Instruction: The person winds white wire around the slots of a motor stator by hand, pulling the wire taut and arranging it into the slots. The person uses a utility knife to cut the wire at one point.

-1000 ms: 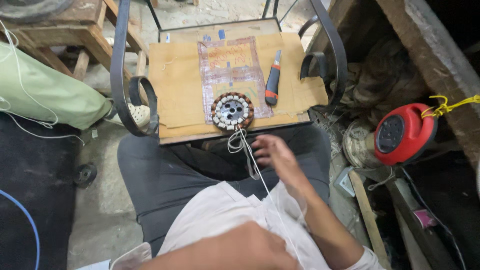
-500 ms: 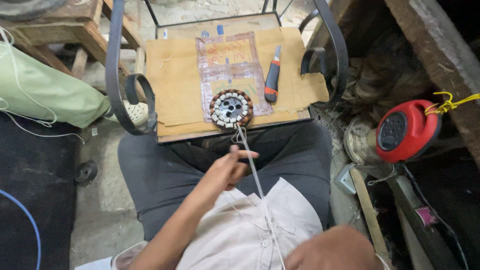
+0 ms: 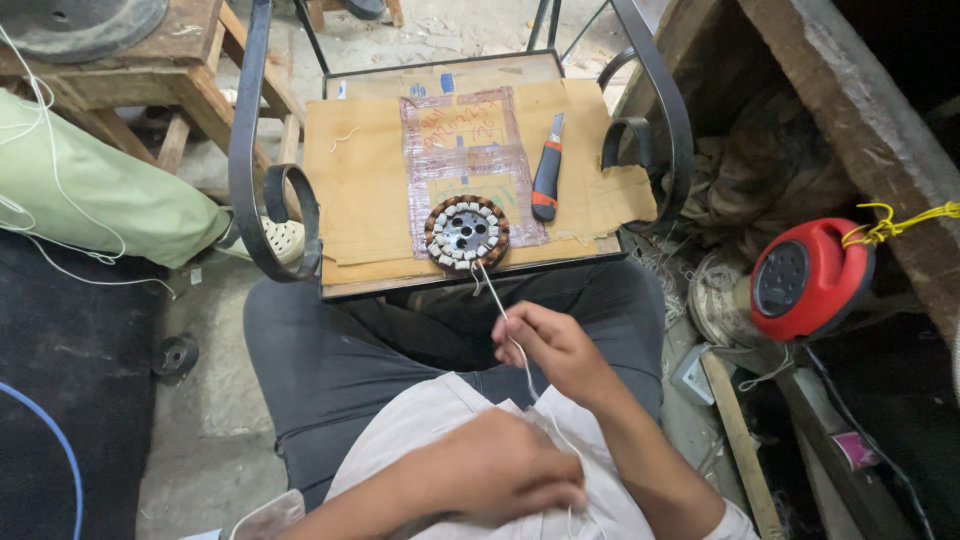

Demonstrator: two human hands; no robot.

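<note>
From the head camera, my right hand sat just right of centre, fingers pinched closed on the white wire that ran up to the wound motor stator. My left hand, low in the frame over my pale shirt, was curled almost into a fist; the same wire seemed to pass under it, though I could not see the grip itself.

The stator lay on the near edge of the cardboard sheet, partly on a clear plastic sheet, with an orange-and-black utility knife just to its right.

My worry was the stator's place so close to the edge: a hard tug on the wire could have dragged it off into my lap, or snapped or kinked the thin strand where it left the windings.

The cardboard covered a small metal-framed stand with black scrolled arms. Around it was a cluttered workshop: a red cable reel at the right, a wooden bench at upper left, a green cloth bundle at left, and a dusty concrete floor.
</note>
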